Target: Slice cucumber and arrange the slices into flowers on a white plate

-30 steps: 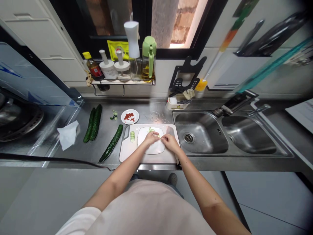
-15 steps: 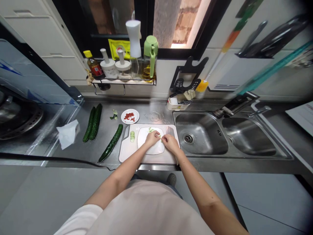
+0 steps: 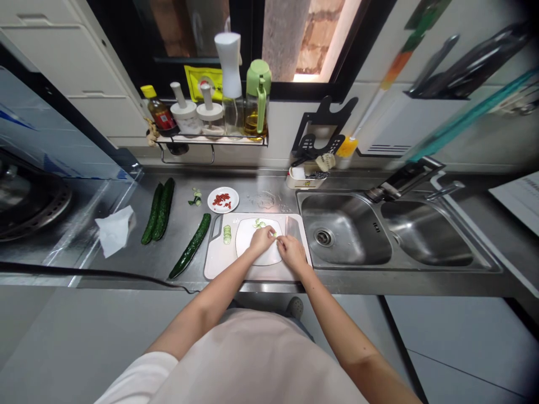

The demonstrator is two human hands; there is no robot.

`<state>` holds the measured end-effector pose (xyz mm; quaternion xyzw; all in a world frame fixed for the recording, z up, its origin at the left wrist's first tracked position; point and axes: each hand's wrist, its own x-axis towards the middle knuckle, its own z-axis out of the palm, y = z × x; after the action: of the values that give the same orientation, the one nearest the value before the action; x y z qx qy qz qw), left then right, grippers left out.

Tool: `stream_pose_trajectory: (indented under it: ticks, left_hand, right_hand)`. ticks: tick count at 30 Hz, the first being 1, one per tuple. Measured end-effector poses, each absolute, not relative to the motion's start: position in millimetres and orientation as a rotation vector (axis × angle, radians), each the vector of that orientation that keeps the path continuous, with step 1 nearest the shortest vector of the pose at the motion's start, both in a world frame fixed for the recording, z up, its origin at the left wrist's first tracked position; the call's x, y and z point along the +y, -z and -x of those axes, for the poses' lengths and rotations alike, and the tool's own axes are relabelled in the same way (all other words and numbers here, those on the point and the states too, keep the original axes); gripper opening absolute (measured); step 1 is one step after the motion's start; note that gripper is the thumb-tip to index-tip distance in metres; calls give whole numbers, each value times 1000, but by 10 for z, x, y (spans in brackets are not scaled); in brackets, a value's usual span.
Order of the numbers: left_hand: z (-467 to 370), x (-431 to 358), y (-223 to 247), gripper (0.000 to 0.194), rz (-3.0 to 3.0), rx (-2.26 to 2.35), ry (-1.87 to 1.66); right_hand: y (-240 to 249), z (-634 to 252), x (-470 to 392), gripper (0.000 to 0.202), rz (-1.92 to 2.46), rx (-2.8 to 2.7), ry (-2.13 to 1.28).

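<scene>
Over a white plate on the cutting board, my left hand and my right hand meet fingertip to fingertip. Both are closed in a pinch on a small pale-green cucumber slice, mostly hidden by the fingers. More cucumber slices lie on the plate's far side. A row of overlapping slices rests on the board left of the plate. What looks like a wide knife blade lies at the board's right, partly covered by my right hand.
One whole cucumber lies left of the board, and two more cucumbers farther left. A small plate of chopped red pieces sits behind the board, beside cucumber scraps. The double sink is at the right; a condiment rack hangs behind.
Both hands stay over the plate, with fingers shifting slightly around the small slice. My right hand has turned a little. The whole view has moved very slightly.
</scene>
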<state>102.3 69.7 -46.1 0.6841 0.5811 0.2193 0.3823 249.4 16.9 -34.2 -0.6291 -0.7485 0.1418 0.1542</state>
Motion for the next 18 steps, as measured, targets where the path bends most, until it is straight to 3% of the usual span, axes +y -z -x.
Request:
stream_pose_trajectory:
  ticks: [18]
  left_hand:
    - [-1045,656,375,20,-1816,1540,-470]
  right_hand:
    - [314,-2380,82,34,2040,-2139,-428]
